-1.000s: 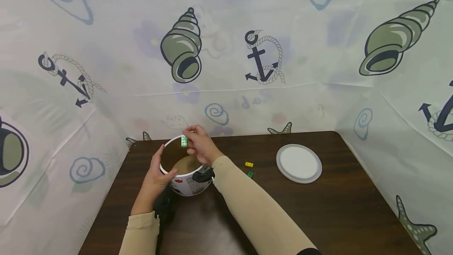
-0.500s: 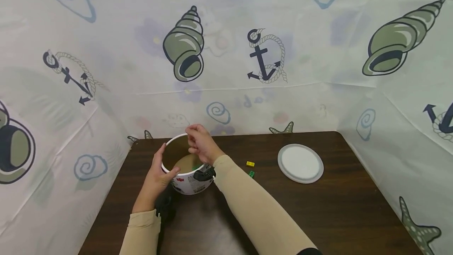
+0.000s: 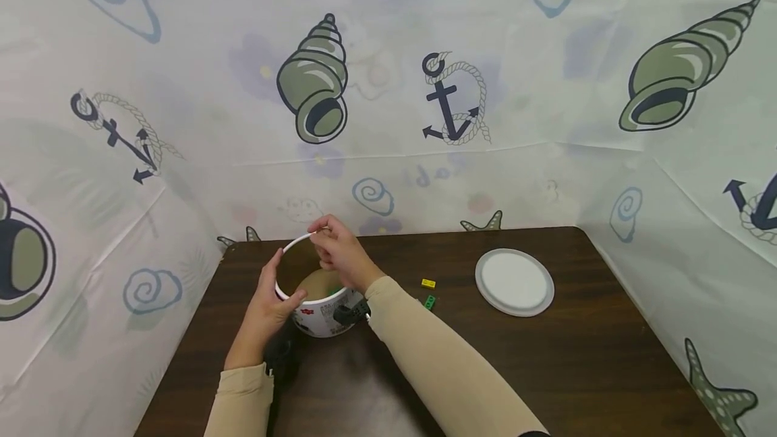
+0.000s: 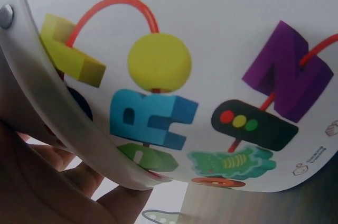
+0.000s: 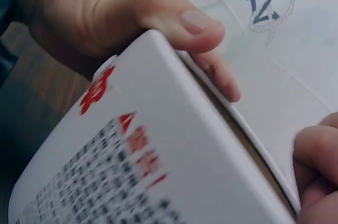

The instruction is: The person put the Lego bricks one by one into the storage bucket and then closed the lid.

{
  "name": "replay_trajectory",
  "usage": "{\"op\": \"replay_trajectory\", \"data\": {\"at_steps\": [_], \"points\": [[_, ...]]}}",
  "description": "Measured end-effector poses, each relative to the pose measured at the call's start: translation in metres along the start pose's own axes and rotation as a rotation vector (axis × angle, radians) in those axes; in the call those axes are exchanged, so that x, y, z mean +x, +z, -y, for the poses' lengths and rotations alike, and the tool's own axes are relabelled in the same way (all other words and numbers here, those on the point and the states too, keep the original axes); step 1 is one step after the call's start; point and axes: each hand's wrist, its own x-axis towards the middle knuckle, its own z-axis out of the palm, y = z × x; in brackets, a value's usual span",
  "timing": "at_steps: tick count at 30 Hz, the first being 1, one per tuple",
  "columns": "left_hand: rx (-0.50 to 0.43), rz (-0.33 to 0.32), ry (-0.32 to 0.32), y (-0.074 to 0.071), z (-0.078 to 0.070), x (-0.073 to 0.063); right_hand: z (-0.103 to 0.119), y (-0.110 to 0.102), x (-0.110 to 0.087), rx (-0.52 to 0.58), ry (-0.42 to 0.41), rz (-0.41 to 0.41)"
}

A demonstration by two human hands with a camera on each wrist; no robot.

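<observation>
A white bucket [image 3: 318,326] with printed toy pictures stands at the left of the table. My left hand [image 3: 265,312] grips its rim, with the thumb over the near edge. Over the mouth, by the far rim, my right hand [image 3: 341,253] has curled fingers, and nothing shows between them. Inside, a bit of green [image 3: 332,291] shows on the bottom, partly hidden by the near wall. A white strap handle [image 4: 79,113] crosses the printed side in the left wrist view. The curled right fingers [image 5: 317,166] enter at the right edge of the right wrist view.
Right of the bucket lie a yellow toy brick [image 3: 428,284] and a green toy brick [image 3: 429,302], close to my right sleeve [image 3: 443,356]. A round white lid [image 3: 514,282] is farther right on the dark table [image 3: 583,369]. Printed cloth [image 3: 388,86] surrounds the table.
One second ago my right hand pinched a green brick over the bucket. That brick has left the fingers, and green now shows inside. My left hand keeps its place.
</observation>
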Motion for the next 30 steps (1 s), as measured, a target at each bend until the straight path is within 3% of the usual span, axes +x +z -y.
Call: {"op": "replay_trajectory", "data": {"at_steps": [6,11,17,23,30], "points": [[-0.013,-0.003,-0.007,0.002,0.001,-0.002,-0.002,-0.009,-0.024,-0.125,-0.154,0.025],[-0.008,0.004,-0.011,0.001,0.001,0.0,-0.002,-0.023,-0.052,-0.242,-0.21,0.089],[-0.021,0.007,-0.002,0.002,0.002,0.0,0.006,-0.043,-0.095,-0.258,-0.108,0.143],[-0.016,0.006,-0.012,0.0,0.001,-0.001,0.017,-0.074,-0.137,-0.342,-0.028,0.264],[-0.02,0.012,-0.013,0.0,0.0,0.0,0.018,-0.122,-0.186,-0.35,0.066,0.255]]}}
